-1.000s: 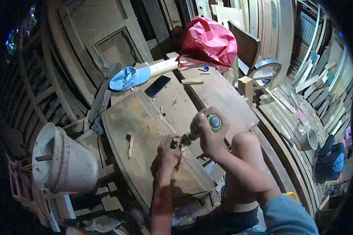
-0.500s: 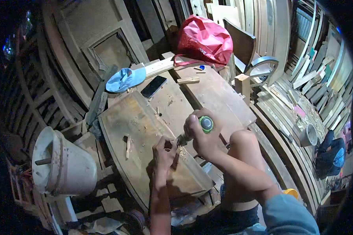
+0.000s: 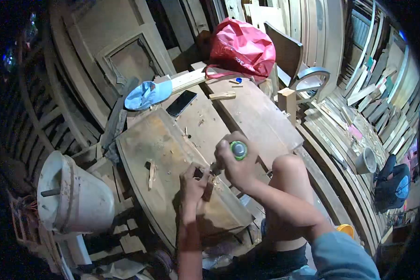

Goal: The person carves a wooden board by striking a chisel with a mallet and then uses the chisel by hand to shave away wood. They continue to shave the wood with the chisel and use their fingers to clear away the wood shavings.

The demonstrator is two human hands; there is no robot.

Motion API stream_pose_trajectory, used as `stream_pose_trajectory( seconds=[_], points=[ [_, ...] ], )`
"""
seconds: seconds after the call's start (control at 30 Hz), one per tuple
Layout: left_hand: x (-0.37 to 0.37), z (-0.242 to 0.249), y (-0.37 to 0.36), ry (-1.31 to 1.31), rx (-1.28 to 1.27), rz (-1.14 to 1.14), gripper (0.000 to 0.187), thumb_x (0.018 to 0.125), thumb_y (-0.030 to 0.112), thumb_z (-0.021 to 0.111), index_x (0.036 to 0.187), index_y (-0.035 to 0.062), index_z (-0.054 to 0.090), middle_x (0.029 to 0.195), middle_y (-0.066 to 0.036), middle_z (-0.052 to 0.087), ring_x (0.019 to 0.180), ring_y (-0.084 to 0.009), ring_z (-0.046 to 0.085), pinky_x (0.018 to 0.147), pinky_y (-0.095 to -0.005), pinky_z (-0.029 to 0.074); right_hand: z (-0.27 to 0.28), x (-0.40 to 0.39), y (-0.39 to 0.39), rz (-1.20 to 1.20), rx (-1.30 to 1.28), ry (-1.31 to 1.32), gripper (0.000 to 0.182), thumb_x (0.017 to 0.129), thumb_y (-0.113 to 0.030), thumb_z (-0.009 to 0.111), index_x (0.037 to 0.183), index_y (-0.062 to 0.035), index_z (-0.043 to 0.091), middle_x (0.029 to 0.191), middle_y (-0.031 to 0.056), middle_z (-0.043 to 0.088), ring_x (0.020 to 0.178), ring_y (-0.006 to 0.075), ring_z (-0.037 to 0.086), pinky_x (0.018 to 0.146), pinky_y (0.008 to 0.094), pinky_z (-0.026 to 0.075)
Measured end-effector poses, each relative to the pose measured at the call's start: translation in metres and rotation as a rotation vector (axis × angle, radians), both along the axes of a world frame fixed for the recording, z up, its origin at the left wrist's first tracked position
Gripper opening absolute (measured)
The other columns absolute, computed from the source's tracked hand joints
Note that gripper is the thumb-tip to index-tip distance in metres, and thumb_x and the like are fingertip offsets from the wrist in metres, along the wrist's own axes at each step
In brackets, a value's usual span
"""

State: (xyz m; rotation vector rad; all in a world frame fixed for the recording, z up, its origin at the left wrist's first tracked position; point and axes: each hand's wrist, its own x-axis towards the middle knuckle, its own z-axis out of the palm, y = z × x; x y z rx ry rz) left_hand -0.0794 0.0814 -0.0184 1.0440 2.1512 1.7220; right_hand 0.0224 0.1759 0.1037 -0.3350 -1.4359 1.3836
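Note:
My right hand [image 3: 238, 161] is wrapped round a tool [image 3: 239, 150] whose round end, green-rimmed with a grey centre, faces up. The tool's lower part points toward a small brown wood piece [image 3: 209, 190] near the edge of a wooden panel [image 3: 144, 140]. At that wood piece, my left hand [image 3: 193, 182] has its fingers bent and pressed around something dark, partly hidden by the fingers. Pale shavings [image 3: 215, 179] lie between the two hands.
A black phone [image 3: 181, 103], a light blue cap [image 3: 148, 95] and a red bag [image 3: 242, 48] lie toward the back. A white bucket [image 3: 91, 200] stands at left, a small wood block [image 3: 222, 95] behind the hands. My bent knee [image 3: 291, 170] is at right.
My right hand and the tool have shifted slightly left and down, closer to my left hand. My left hand stays almost in place.

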Motion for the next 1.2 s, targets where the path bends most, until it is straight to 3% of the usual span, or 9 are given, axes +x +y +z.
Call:
stream_pose_trajectory(
  seconds=[0.1,0.43,0.53,0.67,0.73,0.77,0.87,1.0,1.2],
  points=[
    [0.001,0.014,-0.004,0.231,-0.015,-0.001,0.015,0.08,0.013,0.069,0.082,0.0029,0.058,0.064,-0.015,0.06,0.057,-0.0253,0.062,0.053,-0.0345,0.046,0.006,0.001,-0.002,-0.004,0.053,0.004,0.015,0.081,-0.007,0.064,0.072,-0.0001,0.055,0.059,0.0047,0.055,0.052,0.0077,0.05,0.051,0.0245,0.04],
    [-0.007,-0.008,-0.001,0.261,0.001,0.032,0.012,0.078,0.01,0.068,0.081,0.0032,0.058,0.064,-0.014,0.06,0.058,-0.0279,0.063,0.054,-0.0352,0.047,0.008,-0.001,0.0,-0.012,-0.02,0.069,0.018,0.081,-0.009,0.065,0.068,-0.0013,0.055,0.053,0.0037,0.054,0.047,0.0081,0.051,0.048,0.0236,0.039],
    [-0.005,0.003,-0.004,0.137,-0.017,-0.023,0.013,0.078,0.011,0.069,0.08,0.0038,0.059,0.065,-0.013,0.061,0.059,-0.0268,0.064,0.055,-0.0359,0.047,0.009,0.003,-0.001,-0.012,-0.005,0.049,0.018,0.081,-0.009,0.065,0.068,-0.0014,0.056,0.054,0.0036,0.054,0.048,0.0081,0.051,0.048,0.0237,0.039],
    [0.002,0.012,-0.004,0.211,-0.034,0.009,0.013,0.079,0.012,0.069,0.079,0.004,0.059,0.065,-0.012,0.061,0.059,-0.0266,0.064,0.055,-0.0357,0.048,0.01,0.006,-0.006,0.027,-0.02,0.079,0.017,0.081,-0.008,0.065,0.068,-0.0006,0.056,0.055,0.0045,0.054,0.049,0.0082,0.05,0.049,0.0244,0.04],
    [0.002,0.014,-0.002,0.328,0.042,0.001,0.013,0.079,0.012,0.069,0.079,0.0041,0.059,0.064,-0.012,0.062,0.058,-0.0263,0.064,0.055,-0.0347,0.048,0.006,0.004,-0.005,-0.024,0.179,-0.042,0.017,0.081,-0.007,0.066,0.069,0.0002,0.056,0.055,0.0053,0.054,0.049,0.0088,0.051,0.049,0.025,0.041],
    [0.001,0.015,0.0,0.333,0.046,-0.005,0.013,0.079,0.012,0.069,0.079,0.0041,0.059,0.064,-0.012,0.062,0.058,-0.0263,0.064,0.055,-0.0347,0.048,0.01,0.007,-0.004,-0.016,0.321,-0.076,0.018,0.088,-0.004,0.056,0.071,0.0011,0.053,0.062,0.0073,0.057,0.053,0.0098,0.053,0.049,0.0222,0.041],
    [0.001,0.015,-0.002,0.217,0.058,-0.017,0.012,0.081,0.012,0.067,0.079,0.0039,0.059,0.066,-0.013,0.063,0.06,-0.026,0.066,0.055,-0.035,0.049,0.01,0.009,-0.008,0.059,0.149,0.031,0.015,0.081,-0.006,0.065,0.069,0.0,0.057,0.056,0.0055,0.055,0.05,0.0088,0.051,0.048,0.0249,0.04],
    [0.002,0.019,-0.001,0.394,-0.001,0.021,0.01,0.078,0.01,0.068,0.08,0.0043,0.059,0.064,-0.013,0.061,0.059,-0.0273,0.064,0.055,-0.0355,0.048,0.012,0.002,-0.004,0.021,0.032,0.09,0.016,0.081,-0.006,0.064,0.069,-0.0006,0.056,0.055,0.0055,0.053,0.049,0.0095,0.051,0.047,0.0239,0.039],
    [0.002,0.009,-0.002,0.334,0.033,0.01,0.009,0.077,0.009,0.067,0.08,0.005,0.06,0.063,-0.013,0.06,0.057,-0.0265,0.063,0.054,-0.0353,0.047,0.004,0.002,0.0,-0.009,0.152,0.023,0.016,0.079,-0.006,0.065,0.068,-0.0007,0.055,0.054,0.006,0.052,0.047,0.0103,0.049,0.047,0.0252,0.039]
  ],
)
